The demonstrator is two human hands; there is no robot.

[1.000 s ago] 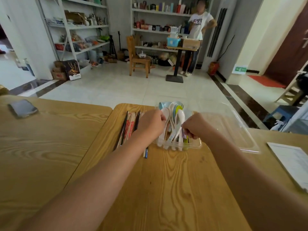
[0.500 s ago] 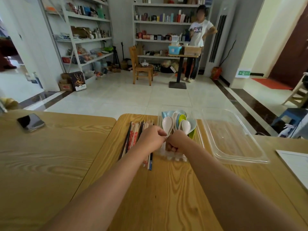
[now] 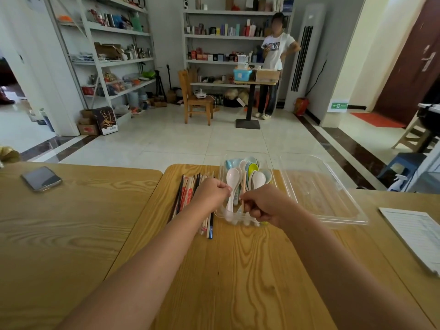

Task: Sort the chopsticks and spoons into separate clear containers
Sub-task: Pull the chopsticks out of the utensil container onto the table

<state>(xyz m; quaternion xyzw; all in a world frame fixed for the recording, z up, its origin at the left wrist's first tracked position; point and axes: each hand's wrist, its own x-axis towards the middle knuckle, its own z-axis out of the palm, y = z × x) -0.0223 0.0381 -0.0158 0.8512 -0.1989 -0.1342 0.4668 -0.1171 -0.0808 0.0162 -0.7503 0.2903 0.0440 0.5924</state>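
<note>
A small clear container (image 3: 222, 173) at the table's far middle holds several spoons (image 3: 258, 180), white, blue and green. Left of it lies a bundle of chopsticks (image 3: 187, 195), red, black and pale, partly under my left forearm. My left hand (image 3: 212, 194) is curled at the container's left rim and seems to grip it. My right hand (image 3: 263, 206) is over the container's near end. It pinches the lower end of a pale wooden stick (image 3: 244, 183) that stands among the spoons. A larger clear tray (image 3: 321, 186) sits to the right, nothing in it.
A phone (image 3: 41, 178) lies on the left table. A printed sheet (image 3: 419, 234) lies at the right edge. A gap separates the two tabletops. A person (image 3: 273, 65) stands at a small high table across the room, beside a wooden chair (image 3: 196, 101).
The camera view tilted up. My right hand moved left from the container's right side to its near middle and now pinches the pale stick. My left hand stayed at the left rim.
</note>
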